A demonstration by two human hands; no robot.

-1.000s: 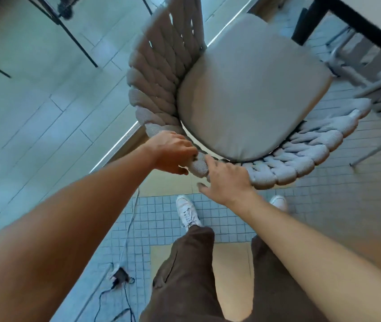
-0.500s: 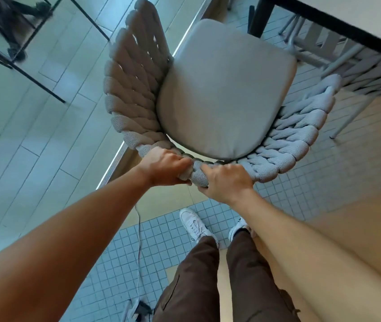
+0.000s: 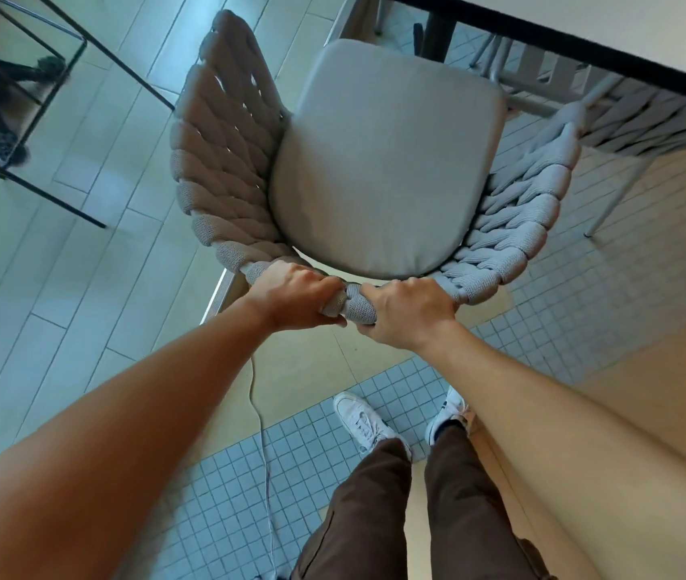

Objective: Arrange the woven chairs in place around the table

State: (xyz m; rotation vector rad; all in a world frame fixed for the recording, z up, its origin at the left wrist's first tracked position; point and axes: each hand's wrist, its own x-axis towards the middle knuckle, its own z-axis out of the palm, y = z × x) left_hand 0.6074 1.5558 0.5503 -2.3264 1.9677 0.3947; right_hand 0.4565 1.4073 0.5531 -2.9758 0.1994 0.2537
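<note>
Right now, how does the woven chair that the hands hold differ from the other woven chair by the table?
The held chair stands clear of the table, its whole cushion in sight; the other chair is partly tucked under the table, with no cushion in view. Both the left hand and the right hand grip the held chair's back rim; nothing touches the other chair. Both have thick grey woven backs.

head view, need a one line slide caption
Both hands, left and right, grip the back rim of a woven chair facing the table.
</note>
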